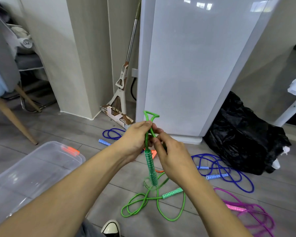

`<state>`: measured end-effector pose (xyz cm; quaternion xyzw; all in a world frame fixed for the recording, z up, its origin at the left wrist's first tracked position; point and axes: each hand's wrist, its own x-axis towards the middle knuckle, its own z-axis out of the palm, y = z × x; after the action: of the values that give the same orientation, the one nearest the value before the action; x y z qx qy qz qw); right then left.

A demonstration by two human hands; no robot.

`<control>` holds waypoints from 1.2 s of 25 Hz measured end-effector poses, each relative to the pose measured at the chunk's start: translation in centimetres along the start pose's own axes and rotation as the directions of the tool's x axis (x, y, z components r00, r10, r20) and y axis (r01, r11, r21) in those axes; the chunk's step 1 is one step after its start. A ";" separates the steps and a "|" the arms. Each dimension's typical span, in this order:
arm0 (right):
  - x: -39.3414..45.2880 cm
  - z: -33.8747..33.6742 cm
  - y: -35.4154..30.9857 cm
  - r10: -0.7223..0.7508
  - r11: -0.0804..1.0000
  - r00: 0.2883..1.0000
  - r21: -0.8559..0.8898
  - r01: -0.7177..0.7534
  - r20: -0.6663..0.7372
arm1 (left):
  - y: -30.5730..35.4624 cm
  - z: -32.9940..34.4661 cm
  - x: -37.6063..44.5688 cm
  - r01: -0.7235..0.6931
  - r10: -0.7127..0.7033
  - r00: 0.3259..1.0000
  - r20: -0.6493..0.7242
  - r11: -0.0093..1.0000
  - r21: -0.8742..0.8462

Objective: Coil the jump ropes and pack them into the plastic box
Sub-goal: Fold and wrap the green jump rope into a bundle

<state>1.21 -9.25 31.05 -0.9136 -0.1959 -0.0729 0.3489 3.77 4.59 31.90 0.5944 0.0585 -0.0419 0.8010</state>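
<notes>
Room: grey plank floor (41, 134), a white cabinet (186, 65) and a mop (121, 86) at the far side.
Box: clear plastic box (32, 171) open on the floor at the near left, with one orange-handled rope (70, 150) inside by its far wall.
Green rope (152, 200): partly lifted; a folded loop sticks up above the hands, one handle (150, 168) hangs below them, the rest trails on the floor with the second handle (172, 192).
Left hand (135, 139): fingers curled round the doubled cord, apparently to keep the fold from springing open.
Right hand (171, 156): pinches the cord just beside the left, likely to feed the next turn.
Stage: coiling appears barely begun; nothing green is in the box.
Waiting: blue ropes (229, 171) and a pink rope (249, 211) lie loose on the floor at the right, another blue one (112, 134) beyond the hands.
Risk: springy cord may uncoil if the grip eases.
</notes>
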 end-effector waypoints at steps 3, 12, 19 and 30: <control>0.1 -0.5 0.9 -0.077 0.997 0.974 0.024 0.074 0.214 | 1.4 -1.5 1.1 -0.032 0.008 0.996 -0.094 0.967 -0.253; 0.4 -3.8 5.4 0.184 0.964 0.939 -0.238 -0.116 0.289 | 3.7 -7.4 3.7 -0.173 0.044 0.914 -0.403 0.941 -0.292; 0.4 -2.5 1.7 -0.097 0.995 0.995 -0.016 0.097 -0.010 | 0.6 -1.8 1.1 -0.138 0.133 0.990 0.038 0.929 0.343; 0.5 -2.4 2.1 0.018 0.999 0.989 0.050 -0.011 -0.144 | 0.3 -0.4 -0.9 -0.381 0.148 0.903 0.404 0.712 0.590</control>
<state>2.54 -12.15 31.71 -0.8985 -0.1654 -0.1316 0.3848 2.85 5.07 32.20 0.8235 -0.1808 -0.0411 0.5361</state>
